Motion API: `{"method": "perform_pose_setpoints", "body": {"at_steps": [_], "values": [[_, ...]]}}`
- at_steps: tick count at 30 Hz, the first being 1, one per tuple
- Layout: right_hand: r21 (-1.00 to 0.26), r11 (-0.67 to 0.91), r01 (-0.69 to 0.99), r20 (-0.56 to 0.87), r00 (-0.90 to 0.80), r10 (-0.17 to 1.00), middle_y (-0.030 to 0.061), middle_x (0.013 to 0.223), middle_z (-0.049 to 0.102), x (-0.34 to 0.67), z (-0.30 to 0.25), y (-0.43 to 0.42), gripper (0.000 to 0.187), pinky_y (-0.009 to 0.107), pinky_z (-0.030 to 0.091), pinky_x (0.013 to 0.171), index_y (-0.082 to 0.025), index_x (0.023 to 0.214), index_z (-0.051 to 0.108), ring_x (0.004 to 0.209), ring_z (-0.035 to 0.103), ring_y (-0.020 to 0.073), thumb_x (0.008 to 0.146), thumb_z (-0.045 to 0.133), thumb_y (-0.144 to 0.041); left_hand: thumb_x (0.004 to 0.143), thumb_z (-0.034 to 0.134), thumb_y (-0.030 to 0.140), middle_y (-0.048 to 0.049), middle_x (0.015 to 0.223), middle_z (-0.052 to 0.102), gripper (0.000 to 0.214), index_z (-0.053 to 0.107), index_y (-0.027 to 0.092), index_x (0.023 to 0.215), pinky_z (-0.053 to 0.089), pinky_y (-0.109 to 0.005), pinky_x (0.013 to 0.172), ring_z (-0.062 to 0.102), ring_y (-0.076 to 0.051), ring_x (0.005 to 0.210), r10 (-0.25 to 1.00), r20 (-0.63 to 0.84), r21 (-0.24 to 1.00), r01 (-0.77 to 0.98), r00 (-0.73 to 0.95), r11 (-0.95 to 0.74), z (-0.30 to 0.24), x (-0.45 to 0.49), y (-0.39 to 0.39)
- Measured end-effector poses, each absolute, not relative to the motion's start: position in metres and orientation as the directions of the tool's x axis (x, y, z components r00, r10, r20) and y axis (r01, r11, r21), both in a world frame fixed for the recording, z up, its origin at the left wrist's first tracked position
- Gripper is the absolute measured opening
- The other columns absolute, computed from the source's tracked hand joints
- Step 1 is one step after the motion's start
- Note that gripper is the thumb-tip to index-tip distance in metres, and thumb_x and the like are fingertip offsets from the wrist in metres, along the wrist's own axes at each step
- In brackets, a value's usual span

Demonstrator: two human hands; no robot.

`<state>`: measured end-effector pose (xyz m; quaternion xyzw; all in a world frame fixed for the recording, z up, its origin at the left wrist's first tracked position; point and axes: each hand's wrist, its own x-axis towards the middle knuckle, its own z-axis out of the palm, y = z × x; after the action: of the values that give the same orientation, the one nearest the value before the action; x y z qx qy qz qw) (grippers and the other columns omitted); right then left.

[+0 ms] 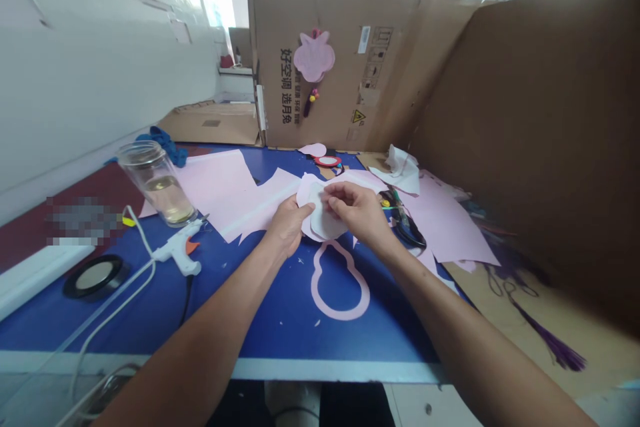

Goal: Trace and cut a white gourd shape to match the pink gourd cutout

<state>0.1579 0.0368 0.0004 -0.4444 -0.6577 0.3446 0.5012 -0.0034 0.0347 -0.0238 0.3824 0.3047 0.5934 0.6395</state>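
My left hand (289,221) grips the left edge of a pink paper cutout (306,191), thumb on top. A smaller pale white cutout (323,221) with a rounded outline lies over the pink one. My right hand (356,208) is closed at the right side of the white cutout, thumb and fingertips pinched together against it; the exact grip is partly hidden. Below my hands, a pink gourd-shaped paper outline (364,290) lies flat on the blue table (280,340), among small paper scraps.
Left are a white glue gun (179,248) with its cord, a glass jar (167,197) of pale liquid and black tape (95,277). Pink sheets (220,177) lie behind; scissors (410,230) lie right. A cardboard wall (390,73) bears a pink ornament (314,59). A purple tassel (555,343) lies right.
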Motion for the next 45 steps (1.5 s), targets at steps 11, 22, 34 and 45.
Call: {"method": "perform_pose_setpoints", "body": {"at_steps": [11, 22, 34, 45], "values": [[-0.763, 0.401, 0.506, 0.442, -0.045, 0.896, 0.0076, 0.109, 0.077, 0.179, 0.011, 0.042, 0.024, 0.039, 0.051, 0.085, -0.022, 0.102, 0.082, 0.099, 0.069, 0.0251, 0.082, 0.072, -0.031, 0.071, 0.085, 0.021, -0.0134, 0.104, 0.083, 0.040, 0.079, 0.013, 0.110, 0.058, -0.041, 0.087, 0.077, -0.031, 0.096, 0.983, 0.071, 0.875, -0.484, 0.170, 0.021, -0.021, -0.006, 0.033], [-0.870, 0.344, 0.353, 0.337, -0.082, 0.938, 0.0032, 0.081, 0.069, 0.174, 0.014, 0.040, 0.023, 0.033, 0.045, 0.071, -0.020, 0.077, 0.068, 0.076, 0.061, 0.0197, 0.077, 0.075, -0.042, 0.077, 0.085, 0.032, -0.0116, 0.100, 0.082, 0.039, 0.079, 0.013, 0.110, 0.054, -0.038, 0.085, 0.075, -0.028, 0.093, 0.975, 0.102, 0.899, -0.437, 0.199, -0.004, -0.023, -0.006, 0.033], [-0.919, 0.276, 0.282, 0.300, 0.044, 0.953, 0.0006, 0.073, 0.070, 0.162, 0.012, 0.035, 0.017, 0.030, 0.042, 0.063, -0.019, 0.077, 0.074, 0.066, 0.057, 0.0160, 0.076, 0.076, -0.035, 0.072, 0.091, 0.033, -0.0080, 0.096, 0.081, 0.039, 0.078, 0.015, 0.104, 0.053, -0.036, 0.083, 0.071, -0.022, 0.082, 0.964, 0.111, 0.901, -0.434, 0.243, 0.006, -0.025, -0.001, 0.029], [-0.930, 0.270, 0.248, 0.301, 0.092, 0.949, 0.0011, 0.074, 0.070, 0.163, 0.012, 0.034, 0.018, 0.030, 0.045, 0.065, -0.019, 0.076, 0.073, 0.069, 0.058, 0.0169, 0.075, 0.076, -0.036, 0.077, 0.090, 0.043, -0.0118, 0.087, 0.080, 0.038, 0.075, 0.013, 0.095, 0.056, -0.037, 0.080, 0.074, -0.024, 0.080, 0.976, 0.008, 0.873, -0.477, 0.216, 0.099, -0.028, 0.001, 0.031]]}}
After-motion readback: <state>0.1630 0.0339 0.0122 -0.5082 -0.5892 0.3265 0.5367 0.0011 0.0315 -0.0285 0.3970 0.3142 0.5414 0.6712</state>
